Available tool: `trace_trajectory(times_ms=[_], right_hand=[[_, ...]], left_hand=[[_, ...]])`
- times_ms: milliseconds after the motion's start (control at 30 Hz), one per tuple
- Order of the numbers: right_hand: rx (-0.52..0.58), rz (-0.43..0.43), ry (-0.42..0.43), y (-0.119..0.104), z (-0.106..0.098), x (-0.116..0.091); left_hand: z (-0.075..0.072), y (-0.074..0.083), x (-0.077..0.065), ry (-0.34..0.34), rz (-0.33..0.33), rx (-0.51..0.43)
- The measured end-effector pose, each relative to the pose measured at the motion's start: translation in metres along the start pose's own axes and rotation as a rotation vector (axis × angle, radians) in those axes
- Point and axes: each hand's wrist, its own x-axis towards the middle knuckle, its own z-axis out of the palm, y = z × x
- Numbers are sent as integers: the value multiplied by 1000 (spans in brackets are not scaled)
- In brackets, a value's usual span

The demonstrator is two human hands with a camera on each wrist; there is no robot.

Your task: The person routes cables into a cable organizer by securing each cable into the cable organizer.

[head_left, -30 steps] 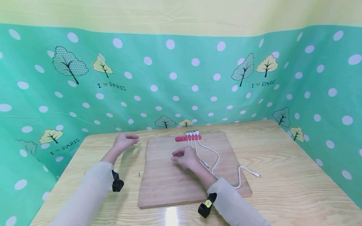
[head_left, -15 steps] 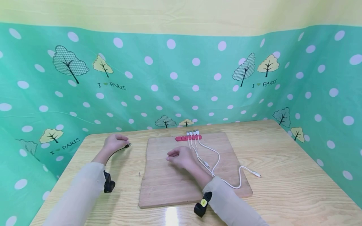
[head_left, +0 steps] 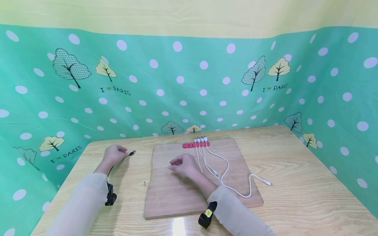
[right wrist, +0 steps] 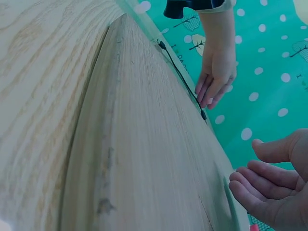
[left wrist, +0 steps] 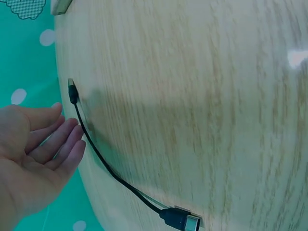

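Observation:
A short black USB cable (left wrist: 106, 163) lies on the table at the left, a plug at each end. Beside it, the left hand (left wrist: 41, 154) has relaxed fingers and nothing in its palm; the fingertips are near the cable, and contact cannot be told. In the head view one plug (head_left: 132, 152) sticks out past the left hand (head_left: 114, 154). The right hand (head_left: 184, 165) hovers over the wooden board (head_left: 168, 193), fingers loosely bent and holding nothing. At the board's far edge, a red cable holder (head_left: 186, 145) carries several white cables (head_left: 226, 167).
One white cable's plug end (head_left: 268, 182) reaches past the board's right edge onto the wooden table (head_left: 295, 157). A tiny metallic piece (head_left: 144, 183) lies left of the board. A green dotted curtain (head_left: 183, 91) hangs behind and at both sides.
The left hand has moved left, and the black cable beside it has come into view. The right hand has drifted a little left over the board. The red holder stays put.

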Motion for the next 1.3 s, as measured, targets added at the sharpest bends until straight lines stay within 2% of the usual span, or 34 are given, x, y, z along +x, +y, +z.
trace_trajectory(times_ms=[133, 300, 433, 733, 1133, 1300], right_hand=[[12, 15, -6, 0, 2, 0], [18, 17, -16, 1, 4, 0], [21, 5, -18, 0, 5, -1], [19, 15, -20, 0, 7, -2], [23, 13, -11, 0, 6, -3], [22, 11, -10, 0, 5, -4]], left_hand=[[3, -1, -1, -1, 26, 19], [8, -4, 3, -11, 76, 105], [10, -6, 6, -17, 89, 147], [16, -4, 7, -15, 60, 179], [19, 0, 9, 1, -16, 187], [18, 1, 9, 1, -13, 213]])
